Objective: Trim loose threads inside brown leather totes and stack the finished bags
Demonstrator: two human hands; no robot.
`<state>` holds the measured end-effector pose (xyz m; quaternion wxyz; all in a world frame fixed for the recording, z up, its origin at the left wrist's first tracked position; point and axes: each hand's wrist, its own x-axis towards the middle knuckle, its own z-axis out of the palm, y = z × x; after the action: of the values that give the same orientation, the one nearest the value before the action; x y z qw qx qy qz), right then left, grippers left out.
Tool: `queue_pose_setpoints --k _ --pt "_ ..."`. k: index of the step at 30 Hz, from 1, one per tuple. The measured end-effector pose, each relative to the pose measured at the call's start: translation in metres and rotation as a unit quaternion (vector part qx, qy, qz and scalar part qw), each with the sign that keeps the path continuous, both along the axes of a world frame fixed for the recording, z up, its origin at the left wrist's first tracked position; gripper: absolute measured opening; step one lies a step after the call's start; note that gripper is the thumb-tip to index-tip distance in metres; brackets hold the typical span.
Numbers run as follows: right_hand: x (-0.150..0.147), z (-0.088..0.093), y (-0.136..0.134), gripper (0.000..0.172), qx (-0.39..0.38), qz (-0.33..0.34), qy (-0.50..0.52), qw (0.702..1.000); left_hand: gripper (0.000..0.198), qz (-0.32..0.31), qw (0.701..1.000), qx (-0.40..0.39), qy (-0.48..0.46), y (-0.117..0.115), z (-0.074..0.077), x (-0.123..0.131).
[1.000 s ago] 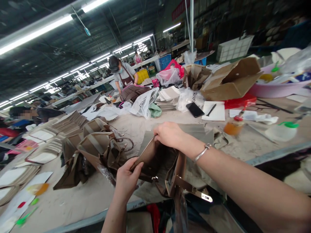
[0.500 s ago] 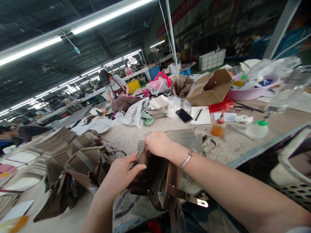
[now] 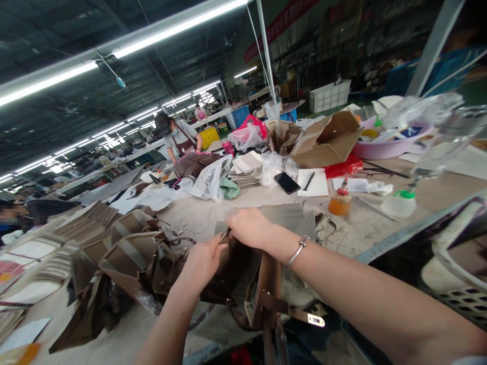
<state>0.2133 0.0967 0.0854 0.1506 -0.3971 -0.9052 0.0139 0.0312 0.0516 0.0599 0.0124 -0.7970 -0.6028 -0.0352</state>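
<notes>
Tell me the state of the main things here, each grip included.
Bag: open
Strap: unfastened
Left grip: closed on the bag
Right grip: closed on the bag
Phone: lying flat, dark
Pen: lying on paper
Jar: upright, red top on
Bottle: green cap on
Ceiling light: lit

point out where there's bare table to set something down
Bare tabletop shows between the orange bottle and the table's near edge, and a narrower strip between the phone and the grey sheet. It's crowded at left with brown bags and stacked panels, and behind the phone with plastic bags.
</notes>
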Motion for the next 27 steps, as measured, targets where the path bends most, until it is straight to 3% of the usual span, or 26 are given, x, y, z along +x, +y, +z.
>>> queue_pose_setpoints --k 10,27 --pt "0.002 -0.004 0.002 0.02 -0.007 0.008 -0.011 1.0 0.04 -0.029 0.999 0.004 -0.022 -0.002 0.001 -0.001" --pt "-0.003 -0.005 0.006 0.022 -0.011 -0.002 0.001 1.0 0.034 -0.021 0.998 -0.03 -0.051 -0.007 0.009 0.008"
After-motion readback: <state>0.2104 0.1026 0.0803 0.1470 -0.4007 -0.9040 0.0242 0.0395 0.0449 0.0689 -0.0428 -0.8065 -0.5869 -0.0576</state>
